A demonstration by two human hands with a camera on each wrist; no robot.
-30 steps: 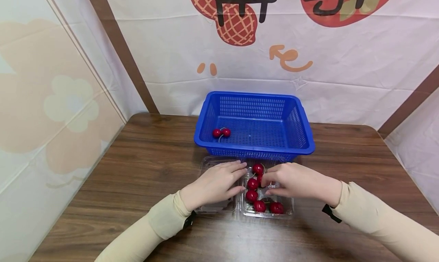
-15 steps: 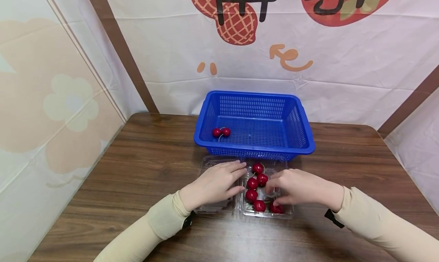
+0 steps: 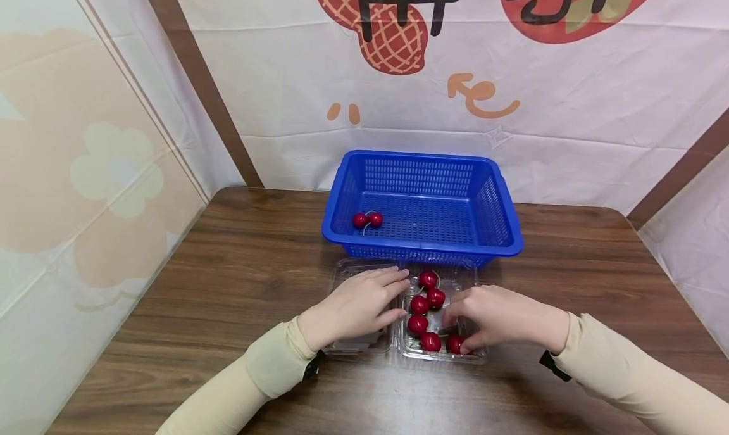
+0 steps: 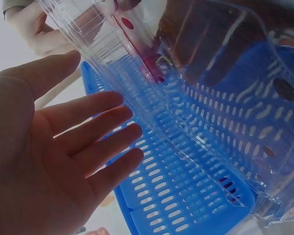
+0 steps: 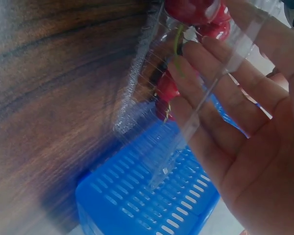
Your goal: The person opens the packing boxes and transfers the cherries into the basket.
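Left hand (image 3: pixel 357 307): flat, fingers straight, pressing the clamshell (image 3: pixel 364 343) lid | right hand (image 3: pixel 497 318): fingers curling onto cherry (image 3: pixel 455 343) at its fingertips, hold not confirmed (thumb hidden) | risk: your pull drags the light tray across the worktop (image 3: pixel 239 277), or joined stems lift a second cherry.

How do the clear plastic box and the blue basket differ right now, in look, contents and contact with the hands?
The clear plastic box is transparent, shallow and near; the blue basket is opaque, perforated, deeper and farther back. The box's right half holds six cherries; the basket holds one pair. The left hand rests on the box's left half and the right hand reaches into it; the basket is untouched. Both sit on the table.
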